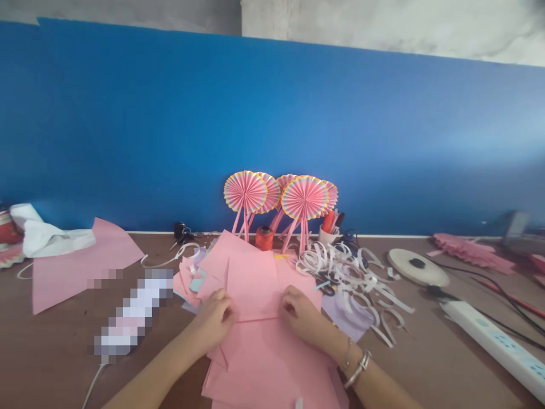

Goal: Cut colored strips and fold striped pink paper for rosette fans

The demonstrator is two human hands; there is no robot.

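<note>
A pink sheet of paper (253,287) is held up a little in front of me, above more pink sheets (272,363) piled on the table. My left hand (216,315) is closed with curled fingers on its left side. On its right side my right hand (301,315) grips in the same way, two bracelets on that wrist. The fingertips of both hands are partly hidden. Beyond the sheet stand several round pleated paper fans (305,197) on pink paper legs. Pink and pale scraps (191,278) lie beyond my left hand.
Curled white paper strips (340,261) heap to the right, beside a cup of pens (328,234). A red roll (264,238) stands at the back. Farther right are a white disc (417,267) and a power strip (498,343). A blue panel (170,125) closes off the back.
</note>
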